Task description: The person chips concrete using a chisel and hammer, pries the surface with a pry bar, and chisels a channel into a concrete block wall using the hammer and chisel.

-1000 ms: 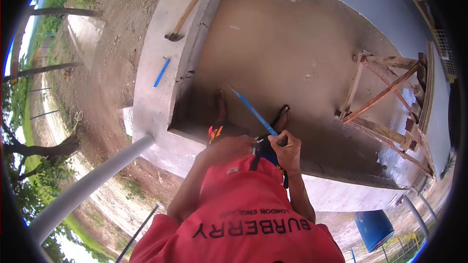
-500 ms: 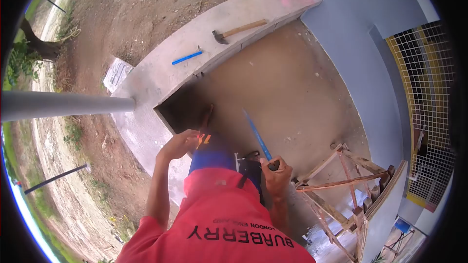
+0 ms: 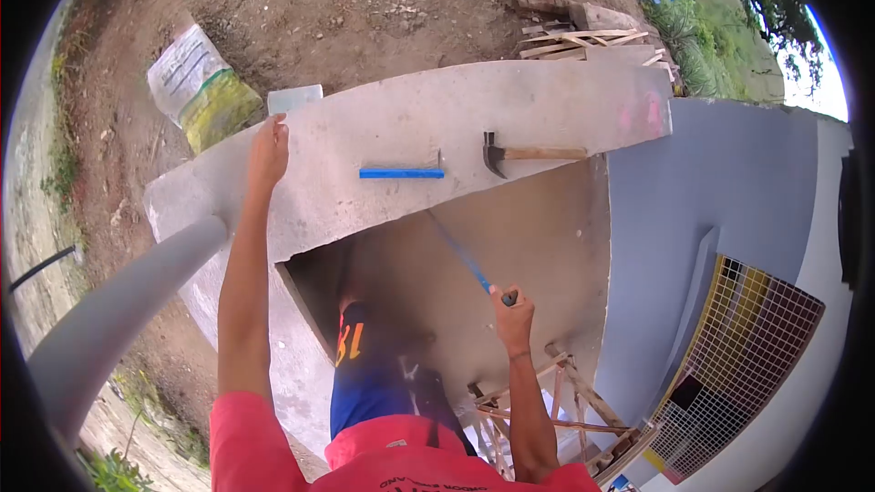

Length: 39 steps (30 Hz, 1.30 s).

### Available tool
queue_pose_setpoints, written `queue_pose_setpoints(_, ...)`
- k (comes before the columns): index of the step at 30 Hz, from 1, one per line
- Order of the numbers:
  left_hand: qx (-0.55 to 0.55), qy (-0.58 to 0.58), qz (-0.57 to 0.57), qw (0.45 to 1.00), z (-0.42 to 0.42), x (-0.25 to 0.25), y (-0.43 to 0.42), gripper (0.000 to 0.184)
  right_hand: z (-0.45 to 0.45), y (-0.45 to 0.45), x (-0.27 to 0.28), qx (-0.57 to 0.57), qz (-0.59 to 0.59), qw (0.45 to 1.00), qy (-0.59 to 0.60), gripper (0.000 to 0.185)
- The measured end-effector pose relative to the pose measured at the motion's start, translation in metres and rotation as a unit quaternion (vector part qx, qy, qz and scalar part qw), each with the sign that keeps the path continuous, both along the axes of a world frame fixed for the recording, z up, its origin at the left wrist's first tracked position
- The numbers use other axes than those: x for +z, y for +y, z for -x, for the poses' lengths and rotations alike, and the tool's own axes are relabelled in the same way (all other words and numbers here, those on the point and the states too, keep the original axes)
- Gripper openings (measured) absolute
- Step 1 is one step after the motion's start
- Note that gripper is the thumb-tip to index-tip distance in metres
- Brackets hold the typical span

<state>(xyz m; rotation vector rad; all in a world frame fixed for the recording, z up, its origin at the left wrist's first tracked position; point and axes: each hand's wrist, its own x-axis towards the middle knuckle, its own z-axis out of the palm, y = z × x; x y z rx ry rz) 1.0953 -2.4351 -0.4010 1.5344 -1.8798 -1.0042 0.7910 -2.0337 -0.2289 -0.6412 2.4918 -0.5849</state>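
Observation:
My right hand [image 3: 514, 319] is closed around the dark handle of a long, narrow blue-bladed tool [image 3: 467, 260]. Its blade slants up and left, the tip near the concrete ledge's inner edge. My left hand [image 3: 269, 150] reaches over the ledge's outer side, fingers stretched forward and apparently holding nothing. Just beyond those fingers is a pale flat-sided block [image 3: 294, 98]; whether they touch it is unclear. On the concrete ledge [image 3: 365, 132] lie a blue straight bar [image 3: 401, 173] and a claw hammer [image 3: 533, 154] with a wooden handle.
A grey post [image 3: 128, 319] rises at the left. Outside the ledge lies a white and yellow sack [image 3: 205, 91]. Beyond are stacked timbers [image 3: 583, 36]. A wooden frame [image 3: 565, 410] stands low right, beside a grey wall [image 3: 711, 173] and a metal grille [image 3: 738, 364].
My left hand has moved from beside my leg out over the ledge. My right hand still holds the blue-bladed tool. The view has turned, bringing the sack and timbers into sight.

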Motion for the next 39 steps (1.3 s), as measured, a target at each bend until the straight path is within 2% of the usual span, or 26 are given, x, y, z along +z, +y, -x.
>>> queue_pose_setpoints(3,0.036,-0.043,0.021,0.998,0.021,-0.043,-0.073,0.028,0.005,-0.043,-0.026,0.037,-0.048,0.995,0.078,0.037)
queue_pose_setpoints(7,0.111,-0.063,-0.076,0.989,0.036,-0.082,-0.106,0.022,0.018,-0.094,-0.015,0.001,-0.114,0.994,0.006,0.030)
queue_pose_setpoints(10,0.184,-0.158,-0.095,0.966,0.050,-0.079,-0.100,0.019,0.028,-0.113,-0.012,0.017,-0.088,0.996,-0.021,0.028)
queue_pose_setpoints(13,0.222,-0.176,-0.043,0.958,0.068,-0.065,-0.105,0.017,0.028,-0.144,-0.010,-0.033,-0.047,0.997,-0.054,0.032)
queue_pose_setpoints(15,0.209,-0.187,-0.024,0.960,0.063,-0.073,-0.103,0.016,0.025,-0.159,-0.011,-0.090,-0.033,0.993,-0.070,0.031)
queue_pose_setpoints(19,0.197,-0.182,-0.011,0.963,0.068,-0.071,-0.109,0.011,0.031,-0.164,-0.023,-0.096,-0.054,0.994,-0.017,0.028)
queue_pose_setpoints(25,0.167,-0.222,-0.078,0.957,0.068,-0.073,-0.110,0.011,0.041,-0.179,-0.032,-0.115,-0.066,0.991,0.025,0.023)
queue_pose_setpoints(28,0.184,-0.212,-0.088,0.956,0.070,-0.074,-0.111,0.014,0.038,-0.205,-0.030,-0.140,-0.076,0.987,0.007,0.022)
queue_pose_setpoints(31,0.177,-0.209,-0.092,0.957,0.068,-0.076,-0.110,0.015,0.045,-0.190,-0.031,-0.084,-0.094,0.991,0.034,0.022)
queue_pose_setpoints(39,0.160,-0.222,-0.102,0.956,0.068,-0.075,-0.112,0.015,0.043,-0.195,-0.029,-0.144,-0.089,0.986,-0.002,0.022)
